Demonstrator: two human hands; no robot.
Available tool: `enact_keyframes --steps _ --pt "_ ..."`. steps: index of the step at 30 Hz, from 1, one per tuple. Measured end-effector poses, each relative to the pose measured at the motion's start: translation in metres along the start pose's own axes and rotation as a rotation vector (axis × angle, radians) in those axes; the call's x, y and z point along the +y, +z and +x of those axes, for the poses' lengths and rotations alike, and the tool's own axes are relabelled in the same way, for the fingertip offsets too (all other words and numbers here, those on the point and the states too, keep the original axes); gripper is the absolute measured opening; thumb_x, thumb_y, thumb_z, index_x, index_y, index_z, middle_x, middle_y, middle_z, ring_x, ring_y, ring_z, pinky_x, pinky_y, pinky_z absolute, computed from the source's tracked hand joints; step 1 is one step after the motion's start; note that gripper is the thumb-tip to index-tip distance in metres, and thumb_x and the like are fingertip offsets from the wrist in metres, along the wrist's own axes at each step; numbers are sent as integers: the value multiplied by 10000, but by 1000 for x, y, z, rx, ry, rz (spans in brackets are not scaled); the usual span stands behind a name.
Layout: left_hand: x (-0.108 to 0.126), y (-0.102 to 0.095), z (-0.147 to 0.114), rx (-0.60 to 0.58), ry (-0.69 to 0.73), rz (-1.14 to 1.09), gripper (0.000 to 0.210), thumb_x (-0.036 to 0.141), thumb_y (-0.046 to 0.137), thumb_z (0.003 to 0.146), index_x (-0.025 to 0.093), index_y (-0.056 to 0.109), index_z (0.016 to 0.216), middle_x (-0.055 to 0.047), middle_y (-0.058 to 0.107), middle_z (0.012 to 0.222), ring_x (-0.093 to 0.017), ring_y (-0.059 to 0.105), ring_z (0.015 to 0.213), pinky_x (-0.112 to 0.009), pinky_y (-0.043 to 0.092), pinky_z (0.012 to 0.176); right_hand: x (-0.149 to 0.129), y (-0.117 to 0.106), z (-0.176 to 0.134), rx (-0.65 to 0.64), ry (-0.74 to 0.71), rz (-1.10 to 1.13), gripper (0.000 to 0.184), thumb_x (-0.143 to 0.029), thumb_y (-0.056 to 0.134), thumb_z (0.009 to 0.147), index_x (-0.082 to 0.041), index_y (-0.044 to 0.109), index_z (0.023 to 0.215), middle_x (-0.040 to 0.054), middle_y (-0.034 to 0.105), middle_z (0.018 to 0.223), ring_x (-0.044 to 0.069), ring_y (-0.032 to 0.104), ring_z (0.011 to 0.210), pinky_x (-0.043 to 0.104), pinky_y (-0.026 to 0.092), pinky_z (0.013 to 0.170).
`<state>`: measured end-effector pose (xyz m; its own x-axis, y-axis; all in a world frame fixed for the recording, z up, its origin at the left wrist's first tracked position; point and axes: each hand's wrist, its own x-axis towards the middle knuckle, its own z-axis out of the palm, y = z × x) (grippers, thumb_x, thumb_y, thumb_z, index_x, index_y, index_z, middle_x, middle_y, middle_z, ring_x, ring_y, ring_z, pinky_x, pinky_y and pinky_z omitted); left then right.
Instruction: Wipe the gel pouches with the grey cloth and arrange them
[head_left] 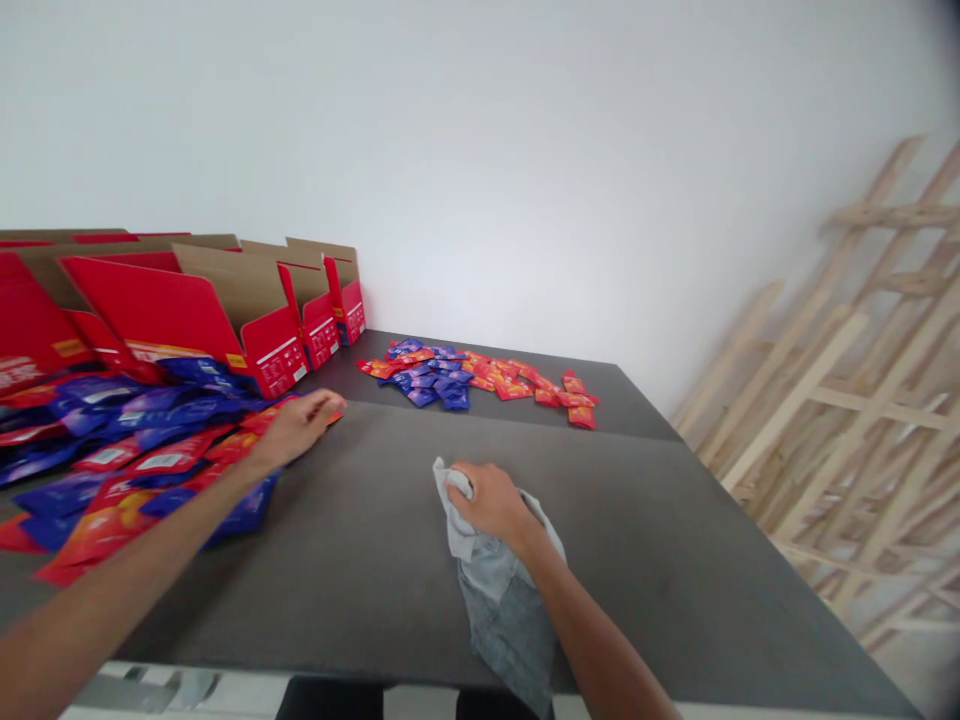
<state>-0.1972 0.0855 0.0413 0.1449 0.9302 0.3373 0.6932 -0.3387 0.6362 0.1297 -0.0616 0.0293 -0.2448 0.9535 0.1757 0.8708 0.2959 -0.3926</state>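
Wall: plain, white, brightest around the middle | Table: dark grey top, far strip a darker shade | Wooden frames: pale slats, slanting, right side, blurred | Floor: pale, glimpsed below the near table edge

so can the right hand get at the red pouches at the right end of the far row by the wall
Probably yes: only dark grey tabletop shows between the right hand and those red pouches, though it grips a grey cloth it would likely have to release first.
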Motion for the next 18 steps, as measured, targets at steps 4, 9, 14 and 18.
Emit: enact_keyframes --steps 4,9,14,18 --pt "42 74 13 -298 110 90 400 471 359 929 230 678 922 -54 709 891 -240 630 870 -319 467 878 -1 -2 0 11 3 -10 228 -374 536 968 -282 685 1116 32 752 923 199 675 841 262 403 747" --pt "60 121 56 -248 -129 315 415 421 361 938 196 710 949 -134 729 1027 -306 658 1001 -384 456 922 -2 -2 2 -12 25 -14 252 -389 528 966 -278 681 1134 33 753 930 202 677 851 269 412 759" --pt "59 142 97 -108 -393 448 575 488 418 895 13 695 1066 -363 634 1166 -504 559 1156 -612 354 956 -3 -1 4 -26 36 -19 250 -395 517 963 -267 679 1106 41 751 930 210 682 854 275 421 752" --pt "58 154 118 -54 -518 466 659 552 502 843 -12 665 1143 -400 541 1295 -532 462 1258 -632 317 959 -4 -2 3 -27 45 -23 236 -395 522 956 -267 677 1080 39 748 933 219 686 863 288 434 770"
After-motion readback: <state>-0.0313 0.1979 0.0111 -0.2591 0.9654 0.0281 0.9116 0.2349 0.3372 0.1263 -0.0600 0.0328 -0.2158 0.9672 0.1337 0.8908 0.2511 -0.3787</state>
